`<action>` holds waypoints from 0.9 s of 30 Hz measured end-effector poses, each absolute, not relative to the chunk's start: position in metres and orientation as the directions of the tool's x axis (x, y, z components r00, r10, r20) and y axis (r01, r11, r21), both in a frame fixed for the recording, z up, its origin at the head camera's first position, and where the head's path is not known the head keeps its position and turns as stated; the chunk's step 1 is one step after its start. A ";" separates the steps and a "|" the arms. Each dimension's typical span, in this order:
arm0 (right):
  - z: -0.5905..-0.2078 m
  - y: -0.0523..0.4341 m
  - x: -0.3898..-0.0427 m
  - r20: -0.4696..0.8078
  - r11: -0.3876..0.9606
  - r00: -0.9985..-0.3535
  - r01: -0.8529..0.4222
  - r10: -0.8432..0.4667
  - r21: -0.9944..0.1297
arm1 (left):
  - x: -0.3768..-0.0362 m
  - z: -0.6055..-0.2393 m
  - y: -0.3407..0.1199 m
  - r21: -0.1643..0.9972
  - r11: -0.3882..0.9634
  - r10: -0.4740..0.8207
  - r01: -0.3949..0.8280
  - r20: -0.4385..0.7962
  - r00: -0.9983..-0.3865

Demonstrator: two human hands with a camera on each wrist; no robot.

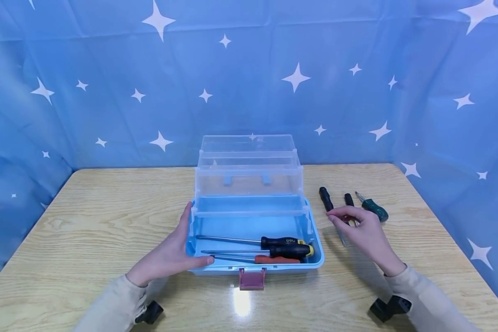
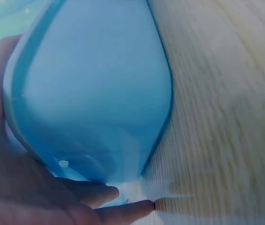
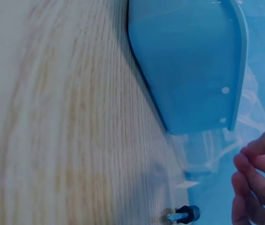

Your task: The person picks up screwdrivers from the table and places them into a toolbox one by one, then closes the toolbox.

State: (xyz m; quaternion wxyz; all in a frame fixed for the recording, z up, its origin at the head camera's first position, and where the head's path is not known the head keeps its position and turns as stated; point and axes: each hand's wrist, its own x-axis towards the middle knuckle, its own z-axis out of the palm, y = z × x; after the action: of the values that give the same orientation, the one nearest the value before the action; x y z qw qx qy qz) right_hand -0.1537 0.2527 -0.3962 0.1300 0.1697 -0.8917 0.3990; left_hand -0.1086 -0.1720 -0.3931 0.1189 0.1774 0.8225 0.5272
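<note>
A light-blue plastic toolbox [image 1: 249, 223] with a clear lid [image 1: 249, 180] raised stands mid-table. My left hand [image 1: 174, 251] holds its left end, thumb on the front rim and fingers along the side; the left wrist view shows the blue end wall [image 2: 94, 84] against the hand. Inside lie two black-and-yellow screwdrivers [image 1: 290, 251] and one red-handled screwdriver [image 1: 275, 260]. My right hand [image 1: 365, 230] hovers over a black screwdriver [image 1: 325, 198] right of the box. In the right wrist view its fingers [image 3: 256, 183] are curled with fingertips together, nothing visible between them.
Beside the right hand lie a short black-handled tool [image 1: 348, 199], partly hidden, and a stubby green screwdriver [image 1: 375, 210]. A purple latch [image 1: 251, 279] hangs from the toolbox front. Behind the wooden table [image 1: 120, 207] hangs a blue star-patterned curtain [image 1: 249, 69].
</note>
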 end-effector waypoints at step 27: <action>-0.390 0.252 -0.167 0.395 0.693 -0.901 -0.402 -0.181 -0.599 | -0.111 -0.390 -0.175 0.875 0.456 0.442 0.162 -0.065 -0.895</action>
State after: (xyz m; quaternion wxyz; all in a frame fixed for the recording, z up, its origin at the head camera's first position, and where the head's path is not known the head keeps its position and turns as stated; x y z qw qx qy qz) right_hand -0.1667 0.2523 -0.3897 0.1545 0.1607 -0.9070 0.3574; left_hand -0.1107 -0.1753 -0.3899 0.1431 0.1794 0.8413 0.4895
